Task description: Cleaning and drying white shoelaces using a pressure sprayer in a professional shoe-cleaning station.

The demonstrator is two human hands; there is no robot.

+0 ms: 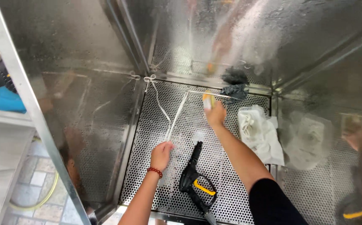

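I look down into a stainless steel booth with a perforated metal floor (pixel 231 200). My left hand (pixel 161 155), with a red bead bracelet on the wrist, grips the near end of a long thin white strip (pixel 177 116) that slants away across the floor. My right hand (pixel 215 113) reaches farther in and holds a small yellow sponge-like pad (pixel 207 100) against the far end of the strip. A black spray gun with a yellow trigger (pixel 194 175) lies on the floor between my forearms.
A crumpled white cloth (pixel 259 133) lies on the floor at the right wall. A dark rag (pixel 234 89) sits at the back edge. Shiny steel walls (pixel 85 50) enclose the booth on three sides. A blue glove (pixel 3 100) rests on a shelf outside, left.
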